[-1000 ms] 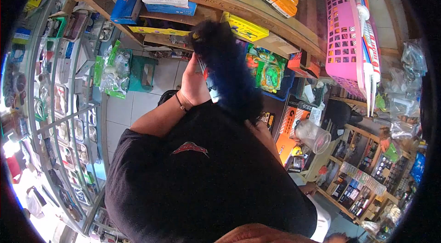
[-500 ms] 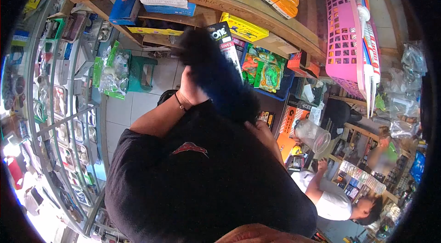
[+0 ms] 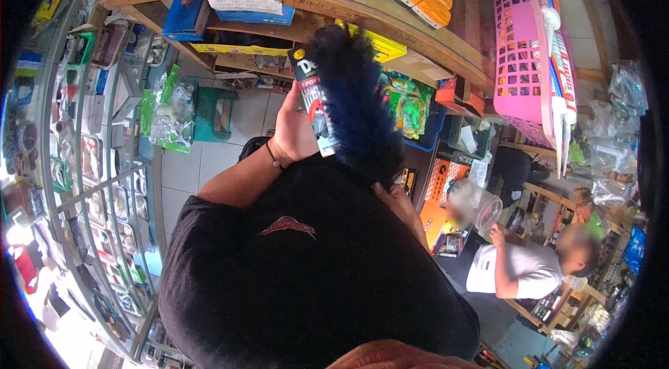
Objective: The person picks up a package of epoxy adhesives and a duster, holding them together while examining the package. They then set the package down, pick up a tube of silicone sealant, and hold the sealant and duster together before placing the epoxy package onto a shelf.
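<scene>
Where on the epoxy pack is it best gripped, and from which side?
Probably the lower left edge, from the left, where the left hand holds it: the pack is a flat card standing roughly upright, and the duster lies across its right side, leaving only the left edge free.

1. Single head-worn view, looking steeply down over own black shirt (image 3: 313, 278) and forward to the wooden shelf (image 3: 390, 17).
2. Wide fisheye, dark rounded corners; close to the raised left hand (image 3: 296, 132), farther from the tiled floor (image 3: 202, 160).
</scene>
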Motion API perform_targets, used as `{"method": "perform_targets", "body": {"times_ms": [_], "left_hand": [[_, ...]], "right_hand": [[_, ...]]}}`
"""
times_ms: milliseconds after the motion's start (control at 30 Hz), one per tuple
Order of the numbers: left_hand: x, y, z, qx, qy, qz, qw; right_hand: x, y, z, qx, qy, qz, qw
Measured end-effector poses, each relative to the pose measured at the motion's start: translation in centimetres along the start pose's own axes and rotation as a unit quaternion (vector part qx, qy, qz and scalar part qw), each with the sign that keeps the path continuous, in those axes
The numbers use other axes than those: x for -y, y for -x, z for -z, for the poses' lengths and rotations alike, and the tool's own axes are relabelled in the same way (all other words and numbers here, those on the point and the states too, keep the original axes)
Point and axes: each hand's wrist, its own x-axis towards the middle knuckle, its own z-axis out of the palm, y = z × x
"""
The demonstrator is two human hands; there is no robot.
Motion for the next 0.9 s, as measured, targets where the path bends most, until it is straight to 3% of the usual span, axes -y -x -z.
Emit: {"method": "perform_targets", "body": {"times_ms": [33,67,133,167,233,267,333,433,500,567,633,700,733,767,800,833,900], "left_hand": [[0.1,0.0,-0.1,-0.006,0.013,0.006,1.000],[0.2,0.2,-0.4,0.060,-0.011,0.006,0.998],[0.3,0.7,2.1,0.091,-0.036,-0.021,0.995],[0.2,0.7,1.6,0.093,-0.034,-0.014,0.995],[-0.1,0.4,-0.5,-0.011,0.031,0.001,0.999],[-0.2,0.3,0.3,0.046,0.014,0.004,0.999],[-0.1,0.3,-0.3,0.026,0.017,-0.004,1.000],[-0.2,0.7,1.0,0.032,-0.025,-0.028,0.999],[-0.3,1.0,1.5,0.124,-0.016,-0.006,0.992],[-0.3,0.7,-0.1,0.037,0.027,0.024,0.999],[-0.3,0.8,0.2,0.032,0.015,0.007,0.999],[0.2,0.9,-0.3,0.081,-0.011,-0.061,0.995],[-0.2,1.0,2.1,0.130,-0.021,-0.022,0.991],[-0.7,1.3,3.1,0.050,0.432,0.105,0.894],[-0.4,1.4,2.6,0.088,0.214,0.042,0.972],[-0.1,1.3,1.7,0.121,-0.016,-0.024,0.992],[-0.2,1.1,-0.9,0.043,0.025,0.003,0.999]], "right_hand": [[-0.4,0.0,-0.1,0.008,-0.023,0.014,1.000],[-1.2,-0.4,0.0,0.008,-0.023,0.014,1.000],[-3.0,-1.2,0.2,-0.001,0.047,0.105,0.993],[-1.8,-0.6,0.0,-0.001,0.047,0.104,0.993],[0.9,0.6,-0.2,-0.006,0.018,0.000,1.000],[0.8,0.6,-0.2,-0.005,0.020,0.000,1.000],[0.5,0.4,0.1,0.004,0.045,-0.040,0.998],[-0.4,0.3,0.4,0.009,0.135,0.042,0.990],[-2.7,-0.9,0.2,-0.004,0.083,0.041,0.996],[-2.6,-0.9,0.1,-0.016,0.032,0.041,0.999],[-0.5,0.3,-0.1,-0.009,-0.001,0.002,1.000],[-1.9,-0.4,0.1,-0.005,0.047,0.042,0.998],[-2.4,-0.5,0.2,-0.002,0.093,0.081,0.992],[-2.6,-0.5,0.4,-0.003,0.093,0.081,0.992],[-0.5,0.4,0.1,-0.003,0.078,0.064,0.995],[0.6,0.9,-0.1,-0.003,0.062,0.048,0.997],[-2.3,-0.8,0.2,-0.025,0.060,0.031,0.997]]}}
